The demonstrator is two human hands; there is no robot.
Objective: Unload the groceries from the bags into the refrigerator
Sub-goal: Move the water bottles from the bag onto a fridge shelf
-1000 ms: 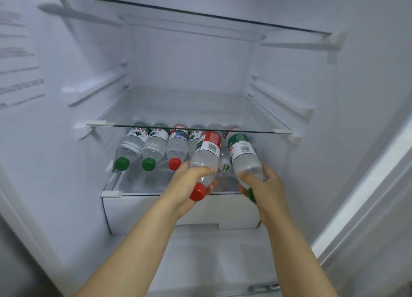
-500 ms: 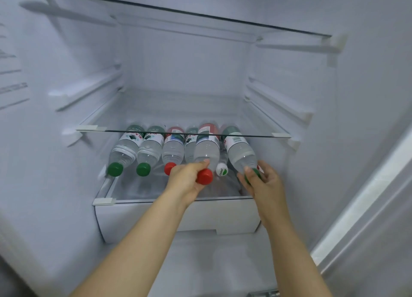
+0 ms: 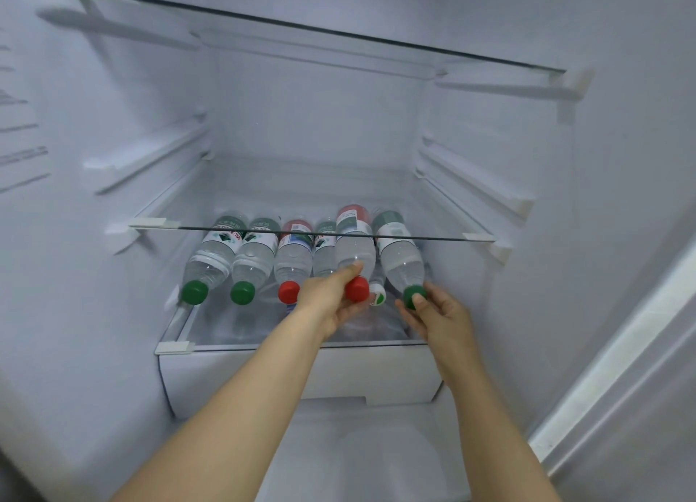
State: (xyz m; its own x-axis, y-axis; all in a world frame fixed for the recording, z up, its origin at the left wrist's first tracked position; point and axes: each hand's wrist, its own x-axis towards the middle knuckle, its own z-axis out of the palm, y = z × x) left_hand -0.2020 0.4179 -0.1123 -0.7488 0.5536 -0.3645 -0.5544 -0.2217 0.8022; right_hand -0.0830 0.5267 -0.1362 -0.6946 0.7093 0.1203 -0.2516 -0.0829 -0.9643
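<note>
on lower shelf [image 3: 211, 332] of fridge, beneath glass shelf [image 3: 158, 222]: row of water bottles [image 3: 250, 260] laid flat, caps outward for easy reach. left hand [image 3: 331, 302] curled round neck of red-cap bottle [image 3: 354, 251], apparently seating it atop row. right hand [image 3: 440, 317] pinches cap of green-cap bottle [image 3: 399, 260], likely checking roll.

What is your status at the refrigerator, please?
Left hand grips upper red-capped bottle by the neck. Right hand pinches cap of rightmost green-capped bottle. Both bottles lie caps-out under glass shelf. White-capped bottle sits between them, lower.
</note>
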